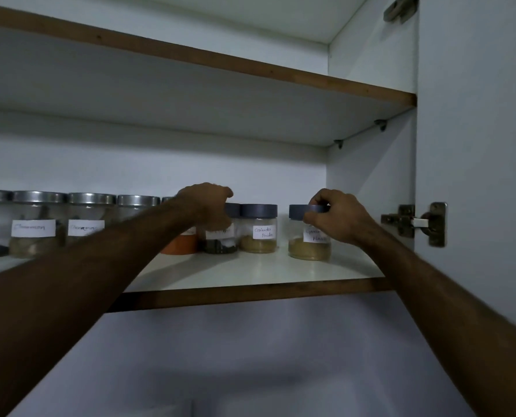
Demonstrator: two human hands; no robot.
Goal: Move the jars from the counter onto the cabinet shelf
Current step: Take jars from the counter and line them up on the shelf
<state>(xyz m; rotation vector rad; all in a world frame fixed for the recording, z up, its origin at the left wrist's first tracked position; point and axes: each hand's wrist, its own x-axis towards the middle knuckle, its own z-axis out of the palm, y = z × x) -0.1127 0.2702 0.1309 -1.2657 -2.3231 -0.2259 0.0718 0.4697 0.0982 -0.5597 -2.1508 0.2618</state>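
Note:
A white cabinet shelf (250,275) with a brown front edge carries a row of labelled glass jars. My right hand (338,218) grips the rightmost grey-lidded jar (302,248), which holds tan powder and stands on the shelf. My left hand (208,203) is closed over a grey-lidded jar of dark spice (220,245). Between them stands a grey-lidded coriander jar (259,230). A jar with orange powder (180,245) sits behind my left wrist, mostly hidden.
Several larger steel-lidded jars (37,224) fill the shelf's left part. An upper shelf (250,67) hangs overhead. The cabinet's right wall and the open door with its hinge (416,224) stand close to my right hand. Bare shelf lies in front of the jars.

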